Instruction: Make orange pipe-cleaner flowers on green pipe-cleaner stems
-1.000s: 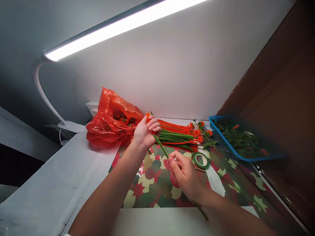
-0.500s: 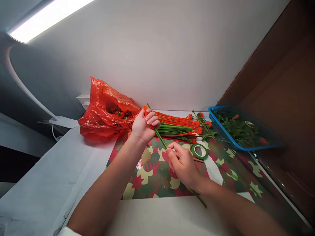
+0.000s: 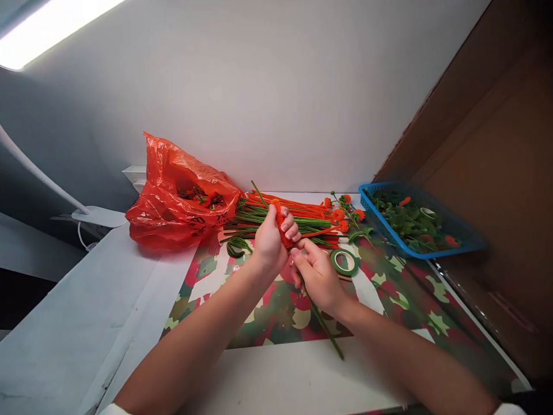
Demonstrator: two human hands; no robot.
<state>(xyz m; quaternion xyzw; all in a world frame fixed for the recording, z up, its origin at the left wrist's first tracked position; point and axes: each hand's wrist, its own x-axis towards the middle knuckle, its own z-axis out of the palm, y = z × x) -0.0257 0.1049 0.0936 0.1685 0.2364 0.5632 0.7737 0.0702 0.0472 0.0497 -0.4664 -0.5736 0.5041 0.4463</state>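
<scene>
My left hand (image 3: 272,242) is closed around a fuzzy orange pipe cleaner (image 3: 277,206), bunched up and showing above and between the fingers. A thin green tip pokes out above this fist. Just below, my right hand (image 3: 320,279) pinches a long green stem (image 3: 323,323) whose lower end slants down toward the table's near edge. The two hands nearly touch, and the spot where orange meets green is mostly covered by fingers. Behind them lie bundles of green pipe cleaners (image 3: 244,216) and orange pipe cleaners (image 3: 298,203).
An open red plastic bag (image 3: 173,222) with flowers inside stands on the left. Finished-looking orange flowers (image 3: 343,225) and a roll of green tape (image 3: 355,264) lie right of centre. A blue basket (image 3: 391,233) of greenery sits against the cardboard wall (image 3: 488,155). A lamp (image 3: 52,29) hangs upper left.
My left hand has come down and right, closer to my right hand, with the orange piece. The stem now points down more steeply. The whole view has shifted slightly.
</scene>
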